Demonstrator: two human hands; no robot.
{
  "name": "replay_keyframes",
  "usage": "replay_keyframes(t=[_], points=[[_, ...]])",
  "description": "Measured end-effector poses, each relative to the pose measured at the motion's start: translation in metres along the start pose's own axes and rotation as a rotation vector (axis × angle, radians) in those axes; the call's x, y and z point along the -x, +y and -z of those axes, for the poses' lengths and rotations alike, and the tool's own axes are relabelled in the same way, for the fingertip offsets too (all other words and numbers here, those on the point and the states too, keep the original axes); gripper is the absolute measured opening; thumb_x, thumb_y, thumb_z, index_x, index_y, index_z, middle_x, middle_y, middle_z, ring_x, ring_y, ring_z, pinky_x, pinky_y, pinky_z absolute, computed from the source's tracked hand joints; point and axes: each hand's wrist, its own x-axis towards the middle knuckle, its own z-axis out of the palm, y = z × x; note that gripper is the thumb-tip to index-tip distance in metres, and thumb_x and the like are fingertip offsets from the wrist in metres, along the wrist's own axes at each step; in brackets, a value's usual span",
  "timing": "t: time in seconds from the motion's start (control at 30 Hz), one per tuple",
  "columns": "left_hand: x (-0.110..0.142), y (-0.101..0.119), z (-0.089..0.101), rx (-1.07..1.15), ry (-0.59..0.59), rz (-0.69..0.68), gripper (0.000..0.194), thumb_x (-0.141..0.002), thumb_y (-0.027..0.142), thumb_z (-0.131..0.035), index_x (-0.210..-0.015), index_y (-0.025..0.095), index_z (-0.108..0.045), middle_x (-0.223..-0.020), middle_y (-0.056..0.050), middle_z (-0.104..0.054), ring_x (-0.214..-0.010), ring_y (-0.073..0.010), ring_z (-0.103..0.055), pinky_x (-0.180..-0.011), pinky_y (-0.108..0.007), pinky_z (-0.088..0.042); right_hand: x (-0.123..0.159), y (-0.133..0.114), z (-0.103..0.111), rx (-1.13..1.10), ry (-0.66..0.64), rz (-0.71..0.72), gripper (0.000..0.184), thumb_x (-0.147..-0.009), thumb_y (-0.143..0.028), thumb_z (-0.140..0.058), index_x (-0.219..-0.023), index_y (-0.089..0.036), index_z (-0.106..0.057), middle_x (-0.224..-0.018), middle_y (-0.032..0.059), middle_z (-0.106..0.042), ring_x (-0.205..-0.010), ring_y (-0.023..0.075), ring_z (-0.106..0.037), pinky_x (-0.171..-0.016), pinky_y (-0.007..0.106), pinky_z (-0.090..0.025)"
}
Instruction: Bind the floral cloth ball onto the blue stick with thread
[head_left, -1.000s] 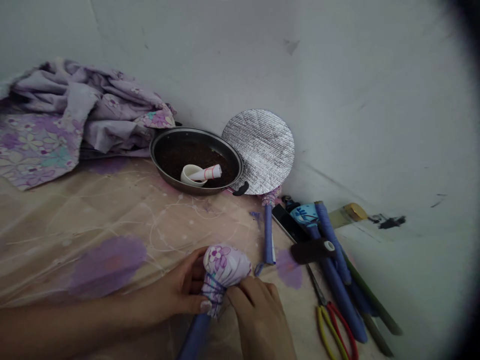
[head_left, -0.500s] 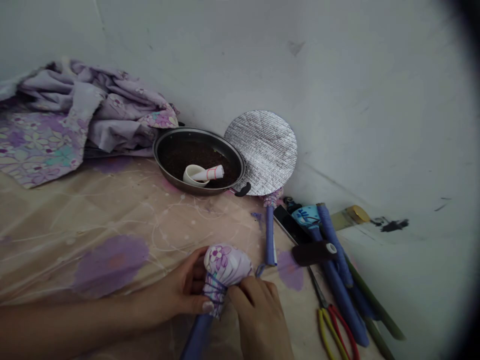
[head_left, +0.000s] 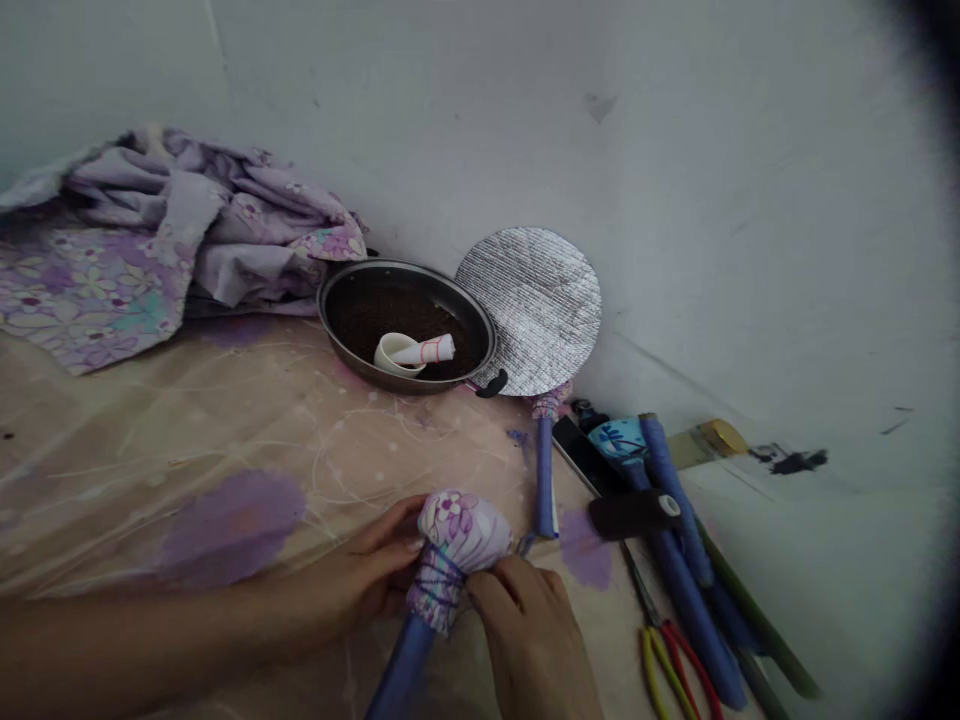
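A stick with a round padded head (head_left: pixel 465 525) of floral cloth slants up from the bottom edge. Its handle (head_left: pixel 405 665) is wrapped in blue-purple, and dark thread (head_left: pixel 435 575) winds several times round the gathered cloth neck. My left hand (head_left: pixel 386 570) is closed round the far left side of the head and neck, thumb on the near side. At the right of the neck, my right hand (head_left: pixel 525 620) has its fingers pinched together, touching the cloth; what lies between the fingertips is hidden. A bluish strand (head_left: pixel 526 545) shows just behind its knuckles.
A dark pan (head_left: pixel 409 380) holds a small white cup (head_left: pixel 386 350). Beside it are a silvery disc (head_left: pixel 540 310), a floral cloth heap (head_left: pixel 202 220), a phone (head_left: pixel 577 450), a thread spool (head_left: pixel 630 515), scissors (head_left: pixel 671 660) with red and yellow handles, and wrapped sticks (head_left: pixel 694 620) by the wall.
My left thumb has moved up from the thread-wound neck to the base of the head. My right hand has moved slightly right and down. The whole view has shifted a little.
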Motion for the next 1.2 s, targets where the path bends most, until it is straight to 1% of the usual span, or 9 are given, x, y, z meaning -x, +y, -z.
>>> replay_keyframes(t=[0.13, 0.27, 0.37, 0.47, 0.57, 0.73, 0.9, 1.03, 1.2], points=[[0.000, 0.000, 0.000, 0.019, 0.032, 0.017, 0.069, -0.105, 0.054, -0.096, -0.165, 0.032, -0.068, -0.131, -0.004, -0.085, -0.114, -0.0223, -0.081, -0.100, -0.033, -0.063, 0.001, 0.004, 0.000, -0.002, -0.029, 0.017, 0.043, -0.096, 0.009, -0.059, -0.101, -0.031, -0.072, -0.094, -0.0013, -0.085, -0.078, 0.0220, -0.080, -0.079, 0.033, -0.052], [0.001, 0.003, 0.005, -0.072, -0.060, -0.024, 0.074, -0.105, 0.053, -0.096, -0.170, 0.039, -0.064, -0.154, -0.005, -0.081, -0.133, -0.0288, -0.080, -0.111, -0.041, -0.062, 0.000, 0.003, 0.001, -0.004, 0.003, 0.009, 0.046, -0.092, 0.010, -0.057, -0.101, -0.032, -0.074, -0.095, -0.0012, -0.086, -0.079, 0.0225, -0.081, -0.078, 0.034, -0.053], [0.001, 0.004, 0.011, -0.156, -0.168, -0.054, 0.099, -0.092, 0.045, -0.110, -0.176, 0.042, -0.057, -0.159, -0.006, -0.081, -0.146, -0.0342, -0.078, -0.123, -0.049, -0.058, -0.001, 0.003, 0.001, 0.003, 0.002, 0.013, 0.046, -0.093, 0.011, -0.057, -0.102, -0.032, -0.074, -0.095, -0.0007, -0.087, -0.078, 0.0229, -0.081, -0.078, 0.034, -0.053], [-0.002, 0.001, 0.018, -0.182, -0.201, -0.061, 0.115, -0.085, 0.041, -0.115, -0.180, 0.041, -0.051, -0.155, -0.007, -0.082, -0.142, -0.0351, -0.081, -0.127, -0.055, -0.057, -0.001, 0.002, 0.002, 0.000, -0.002, 0.016, 0.046, -0.094, 0.011, -0.057, -0.100, -0.032, -0.074, -0.093, -0.0014, -0.086, -0.076, 0.0225, -0.081, -0.077, 0.034, -0.053], [-0.003, -0.002, 0.023, -0.202, -0.214, -0.084, 0.114, -0.091, 0.041, -0.112, -0.183, 0.040, -0.045, -0.159, -0.008, -0.080, -0.142, -0.0332, -0.081, -0.127, -0.052, -0.058, -0.001, 0.003, 0.002, -0.008, 0.003, 0.020, 0.047, -0.096, 0.011, -0.056, -0.101, -0.032, -0.075, -0.094, -0.0014, -0.087, -0.077, 0.0223, -0.082, -0.077, 0.034, -0.053], [0.000, -0.003, 0.023, -0.217, -0.219, -0.093, 0.109, -0.094, 0.044, -0.109, -0.183, 0.039, -0.046, -0.164, -0.010, -0.079, -0.141, -0.0307, -0.081, -0.125, -0.051, -0.060, 0.001, 0.005, -0.001, -0.021, 0.002, 0.019, 0.046, -0.097, 0.010, -0.057, -0.104, -0.031, -0.076, -0.096, -0.0011, -0.088, -0.080, 0.0218, -0.084, -0.079, 0.034, -0.054], [-0.003, -0.005, 0.027, -0.232, -0.216, -0.119, 0.108, -0.097, 0.045, -0.107, -0.185, 0.039, -0.044, -0.161, -0.010, -0.081, -0.145, -0.0342, -0.081, -0.128, -0.055, -0.058, 0.005, 0.008, -0.002, -0.038, -0.026, 0.008, 0.043, -0.103, 0.008, -0.056, -0.107, -0.030, -0.076, -0.098, 0.0003, -0.089, -0.082, 0.0227, -0.086, -0.083, 0.033, -0.056], [-0.005, -0.006, 0.027, -0.247, -0.225, -0.134, 0.097, -0.098, 0.050, -0.105, -0.179, 0.042, -0.051, -0.161, -0.005, -0.082, -0.148, -0.0336, -0.080, -0.128, -0.052, -0.057, 0.002, 0.006, 0.004, -0.019, -0.038, 0.012, 0.043, -0.100, 0.009, -0.058, -0.101, -0.031, -0.074, -0.101, 0.0002, -0.090, -0.081, 0.0217, -0.086, -0.082, 0.033, -0.056], [-0.005, 0.000, 0.021, -0.256, -0.208, -0.100, 0.105, -0.095, 0.053, -0.108, -0.180, 0.038, -0.048, -0.157, -0.008, -0.083, -0.145, -0.0342, -0.081, -0.124, -0.050, -0.059, -0.003, 0.003, 0.009, -0.002, -0.026, 0.016, 0.043, -0.094, 0.010, -0.060, -0.098, -0.031, -0.075, -0.097, -0.0011, -0.089, -0.080, 0.0204, -0.085, -0.080, 0.032, -0.056]])
